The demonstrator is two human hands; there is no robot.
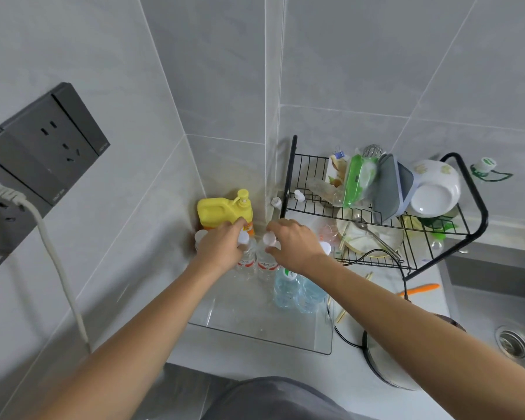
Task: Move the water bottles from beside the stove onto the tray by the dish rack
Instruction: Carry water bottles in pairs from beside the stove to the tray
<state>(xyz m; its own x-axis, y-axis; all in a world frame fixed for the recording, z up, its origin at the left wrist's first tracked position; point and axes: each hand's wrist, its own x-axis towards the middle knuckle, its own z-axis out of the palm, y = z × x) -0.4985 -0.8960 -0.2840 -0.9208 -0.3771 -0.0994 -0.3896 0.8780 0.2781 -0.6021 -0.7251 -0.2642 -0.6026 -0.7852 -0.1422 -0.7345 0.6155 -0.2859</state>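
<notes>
A clear plastic tray (255, 331) lies on the counter in the corner, left of the black dish rack (412, 237). At its far end stand two clear bottles with red labels and white caps. My left hand (220, 248) grips the left red-label bottle (245, 263) around its cap and neck. My right hand (294, 242) holds the right red-label bottle (266, 266) by its cap. Two bluish water bottles (297, 291) stand in the tray just under my right forearm. Another white cap (200, 236) shows behind my left hand.
A yellow pump jug (223, 212) stands in the wall corner behind the tray. The rack holds bowls, plates, a lid and packets. A sink (497, 322) is at the right, a pot lid (388, 362) and black cord beside the tray. Wall sockets (43, 147) with a white cable are at the left.
</notes>
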